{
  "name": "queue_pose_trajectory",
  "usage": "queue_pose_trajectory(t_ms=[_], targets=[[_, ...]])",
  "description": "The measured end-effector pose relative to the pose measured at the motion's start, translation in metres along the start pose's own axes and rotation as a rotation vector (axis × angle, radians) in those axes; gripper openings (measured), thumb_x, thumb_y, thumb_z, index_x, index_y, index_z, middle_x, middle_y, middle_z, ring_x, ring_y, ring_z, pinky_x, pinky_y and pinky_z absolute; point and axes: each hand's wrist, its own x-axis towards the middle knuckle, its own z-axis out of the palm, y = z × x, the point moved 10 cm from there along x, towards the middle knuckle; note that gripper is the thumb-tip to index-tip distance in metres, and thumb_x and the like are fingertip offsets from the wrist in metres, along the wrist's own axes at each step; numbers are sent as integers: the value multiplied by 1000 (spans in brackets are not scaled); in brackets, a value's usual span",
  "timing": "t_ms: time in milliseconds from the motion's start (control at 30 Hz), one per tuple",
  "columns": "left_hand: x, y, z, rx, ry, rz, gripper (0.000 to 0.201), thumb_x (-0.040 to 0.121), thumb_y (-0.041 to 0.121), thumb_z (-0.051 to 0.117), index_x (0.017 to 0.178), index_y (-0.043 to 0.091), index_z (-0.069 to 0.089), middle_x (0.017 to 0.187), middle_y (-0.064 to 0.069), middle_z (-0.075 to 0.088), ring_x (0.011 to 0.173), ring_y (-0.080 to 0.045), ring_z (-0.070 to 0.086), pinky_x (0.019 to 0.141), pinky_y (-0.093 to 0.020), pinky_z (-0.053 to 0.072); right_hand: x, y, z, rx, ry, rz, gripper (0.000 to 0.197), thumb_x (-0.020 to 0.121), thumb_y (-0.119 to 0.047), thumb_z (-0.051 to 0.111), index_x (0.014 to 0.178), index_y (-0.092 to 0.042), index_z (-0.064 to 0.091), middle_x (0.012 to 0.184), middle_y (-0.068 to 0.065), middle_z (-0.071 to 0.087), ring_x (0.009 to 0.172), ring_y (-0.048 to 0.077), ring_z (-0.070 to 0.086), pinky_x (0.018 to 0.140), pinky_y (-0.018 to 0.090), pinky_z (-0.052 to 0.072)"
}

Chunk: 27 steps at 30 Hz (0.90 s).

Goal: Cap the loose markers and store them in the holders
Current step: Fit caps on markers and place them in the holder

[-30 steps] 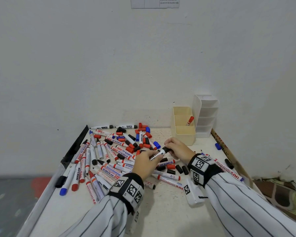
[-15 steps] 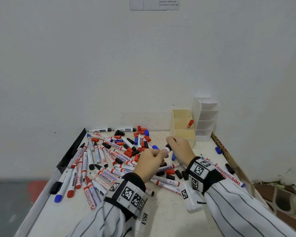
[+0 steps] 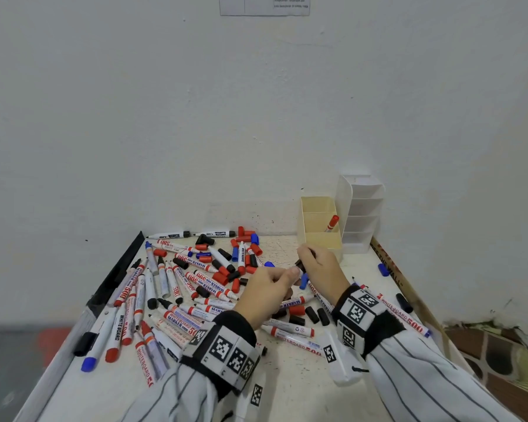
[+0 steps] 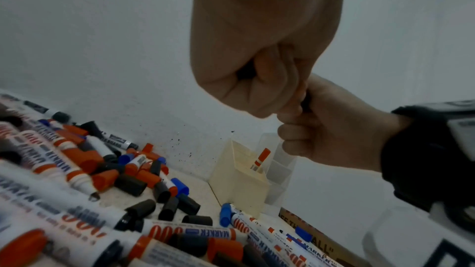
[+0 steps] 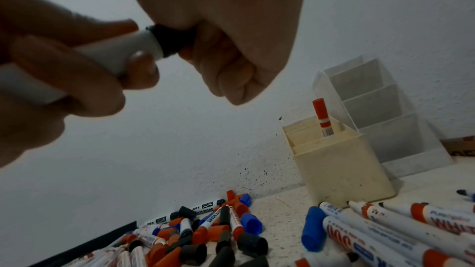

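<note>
Above a table (image 3: 287, 391) littered with loose markers (image 3: 195, 284) and caps (image 3: 313, 315), the left hand (image 3: 265, 292) grips a white marker (image 5: 115, 56) while the right hand (image 3: 320, 266) pinches its black cap (image 5: 174, 40), plain only from the right wrist, near the cream holder (image 3: 317, 239) with one red marker (image 3: 331, 223).

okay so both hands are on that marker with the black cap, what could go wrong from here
The black cap may not be pushed fully home; the right hand hides its far end, so seating can't be confirmed. Also, the hands work right above the loose markers and near the cream holder, so a careless move could scatter or tip them.
</note>
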Motion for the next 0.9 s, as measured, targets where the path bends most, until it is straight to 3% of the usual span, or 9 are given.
queue_pose_trajectory(t_ms=[67, 167, 233, 333, 400, 600, 700, 800, 900], targets=[[0, -4, 5, -100, -43, -62, 44, 97, 38, 44, 95, -2, 63, 61, -3, 39, 35, -7, 23, 35, -16, 21, -1, -2, -4, 77, 15, -23, 38, 94, -5, 40, 58, -17, 39, 56, -2, 34, 51, 5, 34, 52, 19, 30], [-2, -6, 12, -167, -89, -130, 40, 95, 43, 44, 89, 9, 63, 56, 4, 43, 34, -6, 24, 34, -14, 19, -2, -1, -5, 166, -19, -14, 34, 92, -11, 41, 59, -16, 39, 56, -4, 33, 48, 1, 33, 50, 15, 30], [-3, -4, 15, -165, -79, -134, 38, 96, 41, 44, 90, 9, 63, 57, 3, 43, 32, -5, 25, 32, -14, 20, -1, 1, -4, 236, -58, 24, 25, 85, -16, 39, 60, -14, 38, 56, -4, 33, 48, 3, 33, 45, 15, 30], [-2, 2, 16, -66, -12, -68, 35, 97, 38, 42, 88, 10, 63, 56, 3, 41, 30, 0, 28, 34, -13, 24, 1, 2, -4, 241, -98, 43, 26, 86, -11, 39, 60, -13, 38, 58, -1, 33, 51, 7, 34, 43, 14, 30], [0, 5, 16, -23, 23, -39, 34, 97, 37, 42, 87, 13, 63, 55, 4, 40, 29, 0, 30, 38, -14, 25, 3, -2, -4, 255, -129, 32, 18, 77, -17, 39, 60, -13, 40, 57, -2, 34, 48, 5, 34, 42, 14, 30], [3, -4, 25, -173, -59, -123, 36, 98, 39, 41, 89, 12, 63, 55, 5, 41, 32, -4, 26, 33, -15, 21, 5, 2, -3, 258, -192, 84, 4, 66, -16, 37, 65, -14, 39, 62, 2, 34, 52, 10, 31, 43, 18, 26], [7, -9, 18, -162, -5, -148, 41, 99, 37, 37, 93, 7, 65, 60, 1, 45, 34, -7, 29, 36, -17, 24, 7, 14, 0, 309, -186, 178, 9, 76, -7, 36, 76, -16, 39, 67, 3, 35, 52, 11, 31, 41, 17, 25], [10, -11, 11, -130, 29, -166, 29, 98, 22, 38, 92, 11, 63, 75, -6, 54, 43, -11, 38, 39, -20, 31, 7, 18, -5, 254, -178, 175, 26, 86, 8, 31, 83, -14, 45, 65, 4, 36, 49, 10, 31, 39, 16, 25], [9, -7, 9, -43, 18, -104, 19, 96, 16, 44, 94, 20, 62, 84, -7, 56, 57, -12, 45, 53, -22, 39, 4, 20, -10, 210, -163, 176, 17, 92, -3, 38, 84, -10, 52, 62, 1, 40, 45, 4, 36, 40, 13, 28]])
